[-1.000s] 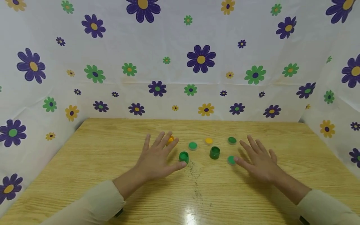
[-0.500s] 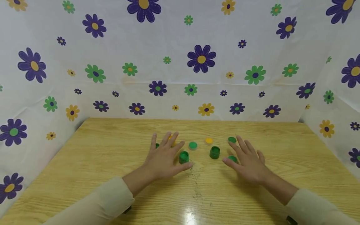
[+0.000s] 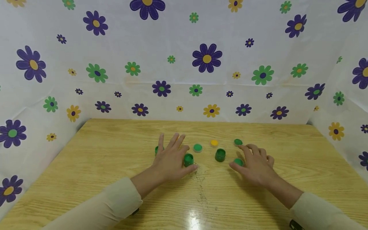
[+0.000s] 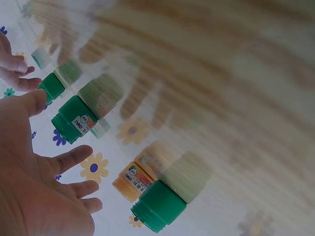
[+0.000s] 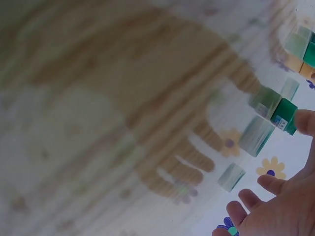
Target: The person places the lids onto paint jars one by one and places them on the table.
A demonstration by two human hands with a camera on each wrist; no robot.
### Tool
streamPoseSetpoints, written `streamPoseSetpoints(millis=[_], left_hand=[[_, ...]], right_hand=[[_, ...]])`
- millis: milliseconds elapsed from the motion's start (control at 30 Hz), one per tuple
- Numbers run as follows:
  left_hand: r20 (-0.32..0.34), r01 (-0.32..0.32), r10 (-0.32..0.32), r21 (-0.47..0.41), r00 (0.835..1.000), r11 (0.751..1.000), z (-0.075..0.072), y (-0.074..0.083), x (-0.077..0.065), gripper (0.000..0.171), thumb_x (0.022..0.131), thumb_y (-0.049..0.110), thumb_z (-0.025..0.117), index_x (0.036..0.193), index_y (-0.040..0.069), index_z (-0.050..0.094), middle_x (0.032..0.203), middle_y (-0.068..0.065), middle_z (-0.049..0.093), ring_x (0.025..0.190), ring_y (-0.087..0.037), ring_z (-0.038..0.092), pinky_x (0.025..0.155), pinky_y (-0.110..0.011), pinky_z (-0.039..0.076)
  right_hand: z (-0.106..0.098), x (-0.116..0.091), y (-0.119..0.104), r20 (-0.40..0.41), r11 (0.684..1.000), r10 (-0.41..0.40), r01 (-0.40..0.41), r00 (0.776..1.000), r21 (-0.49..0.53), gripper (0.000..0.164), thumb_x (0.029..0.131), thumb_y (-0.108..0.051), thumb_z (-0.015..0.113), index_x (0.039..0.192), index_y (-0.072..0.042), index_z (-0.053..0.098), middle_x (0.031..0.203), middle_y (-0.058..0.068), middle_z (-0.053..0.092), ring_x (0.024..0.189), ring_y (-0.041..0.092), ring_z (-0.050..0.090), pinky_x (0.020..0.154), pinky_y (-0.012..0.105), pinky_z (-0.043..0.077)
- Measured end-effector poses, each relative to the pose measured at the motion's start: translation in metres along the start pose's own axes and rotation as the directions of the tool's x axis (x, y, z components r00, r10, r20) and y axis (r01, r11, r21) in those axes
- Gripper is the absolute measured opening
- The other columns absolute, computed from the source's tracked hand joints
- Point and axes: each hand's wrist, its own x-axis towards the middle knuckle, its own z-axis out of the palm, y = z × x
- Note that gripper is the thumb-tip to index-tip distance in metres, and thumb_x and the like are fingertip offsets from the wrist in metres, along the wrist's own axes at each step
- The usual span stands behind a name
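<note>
My left hand [image 3: 171, 163] hovers low over the table, fingers spread, holding nothing. Its thumb and forefinger lie on either side of an uncapped green paint jar [image 3: 188, 160]. Beyond its fingers another green jar [image 3: 157, 150] is partly covered; the left wrist view shows a yellow-orange jar [image 4: 134, 181] beside a green jar [image 4: 158, 206]. My right hand [image 3: 256, 165] is loosely bent, its thumb overlapping a green lid [image 3: 238, 162]. The forefinger comes right up to a darker green lid [image 3: 238, 141]. Between the hands stands an open dark green jar [image 3: 220, 155].
A green lid [image 3: 197, 147] and a yellow lid [image 3: 214, 143] lie behind the middle jars. Dark specks mark the wood-grain table [image 3: 115, 137] in front. A white cloth with printed flowers [image 3: 161, 38] walls in the back and both sides.
My left hand has moved right, bringing the far-left green jar into view. My right hand has moved left to the two green lids, and its fingers bend more.
</note>
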Motion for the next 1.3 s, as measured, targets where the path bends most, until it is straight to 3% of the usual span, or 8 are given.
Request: streamPoseSetpoints(millis=[167, 333, 567, 833, 1300], left_hand=[[-0.027, 0.011, -0.012, -0.035, 1.000, 0.999, -0.0004, 0.0014, 0.0006, 0.064, 0.089, 0.063, 0.058, 0.127, 0.012, 0.062, 0.152, -0.015, 0.041, 0.149, -0.034, 0.026, 0.116, -0.068, -0.003], [-0.054, 0.019, -0.022, -0.053, 0.998, 0.998, 0.0014, 0.0009, 0.0011, 0.061, 0.088, 0.060, 0.062, 0.121, 0.010, 0.064, 0.134, -0.013, 0.050, 0.134, -0.031, 0.041, 0.115, -0.069, 0.005], [-0.017, 0.029, -0.030, -0.052, 0.999, 0.998, 0.0009, 0.0016, -0.0002, 0.052, 0.088, 0.058, 0.062, 0.110, 0.012, 0.064, 0.110, -0.008, 0.054, 0.114, -0.031, 0.045, 0.111, -0.068, 0.013], [0.053, 0.026, -0.025, -0.026, 0.998, 0.999, 0.0026, 0.0028, 0.0010, 0.054, 0.087, 0.056, 0.065, 0.111, 0.008, 0.066, 0.115, -0.011, 0.061, 0.118, -0.034, 0.045, 0.110, -0.068, 0.015], [0.054, 0.035, -0.033, -0.032, 0.998, 0.999, 0.0027, 0.0042, 0.0048, 0.046, 0.086, 0.051, 0.070, 0.105, 0.009, 0.068, 0.111, -0.008, 0.064, 0.111, -0.032, 0.048, 0.107, -0.065, 0.023]], right_hand=[[0.0019, 0.0008, -0.0001, -0.012, 1.000, 0.003, -0.004, 1.000, -0.028, 0.073, 0.090, -0.047, 0.064, 0.148, -0.009, 0.041, 0.143, 0.025, 0.042, 0.126, 0.048, 0.034, 0.095, 0.068, 0.024], [0.0009, 0.0010, -0.0012, -0.009, 0.999, 0.004, -0.004, 1.000, -0.039, 0.070, 0.089, -0.044, 0.066, 0.145, -0.007, 0.044, 0.139, 0.024, 0.046, 0.123, 0.046, 0.038, 0.094, 0.067, 0.025], [0.0008, 0.0015, -0.0003, -0.004, 0.997, -0.008, 0.007, 1.000, -0.073, 0.062, 0.089, -0.043, 0.065, 0.136, -0.005, 0.052, 0.131, 0.023, 0.053, 0.116, 0.043, 0.045, 0.093, 0.066, 0.028], [0.0016, 0.0007, -0.0005, 0.009, 0.996, -0.011, 0.012, 1.000, -0.092, 0.057, 0.088, -0.041, 0.067, 0.130, -0.003, 0.057, 0.124, 0.020, 0.058, 0.112, 0.040, 0.049, 0.090, 0.064, 0.030], [0.0014, 0.0006, 0.0014, 0.020, 0.996, 0.004, -0.002, 1.000, -0.087, 0.047, 0.089, -0.040, 0.066, 0.117, -0.002, 0.063, 0.110, 0.014, 0.060, 0.105, 0.035, 0.051, 0.090, 0.065, 0.030]])
